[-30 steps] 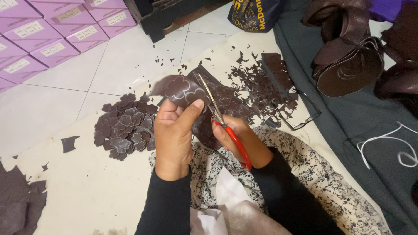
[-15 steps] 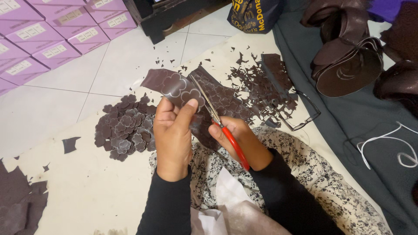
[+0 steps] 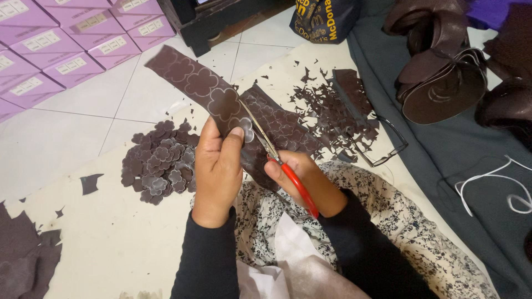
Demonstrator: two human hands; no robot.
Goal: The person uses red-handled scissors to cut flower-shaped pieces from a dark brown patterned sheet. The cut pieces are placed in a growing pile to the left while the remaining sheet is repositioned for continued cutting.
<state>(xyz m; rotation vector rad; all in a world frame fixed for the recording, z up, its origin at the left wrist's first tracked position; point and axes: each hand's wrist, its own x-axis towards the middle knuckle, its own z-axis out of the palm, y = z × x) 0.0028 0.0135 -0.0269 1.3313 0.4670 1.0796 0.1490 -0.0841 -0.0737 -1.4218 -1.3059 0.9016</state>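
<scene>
My left hand [image 3: 219, 169] grips a long dark brown strip [image 3: 202, 86] marked with flower outlines, holding it up and stretched toward the upper left. My right hand [image 3: 305, 180] holds red-handled scissors [image 3: 280, 160], whose blades cut into the strip just beside my left thumb. A second outlined brown sheet [image 3: 282, 127] lies under the hands. Left of my left hand sits a pile of cut-out brown flower shapes [image 3: 160, 160] on the pale floor covering.
Brown offcuts [image 3: 332, 108] are scattered at the upper right beside dark-framed glasses [image 3: 388, 149]. Purple boxes [image 3: 50, 52] are stacked at the upper left. Rolled brown material [image 3: 438, 77] and a white cord [image 3: 499, 185] lie on a grey cloth at right. More brown scraps [image 3: 25, 254] lie lower left.
The strip was curled near my left hand; now it is unrolled and extended up and to the left. The scissors have advanced along a flower outline.
</scene>
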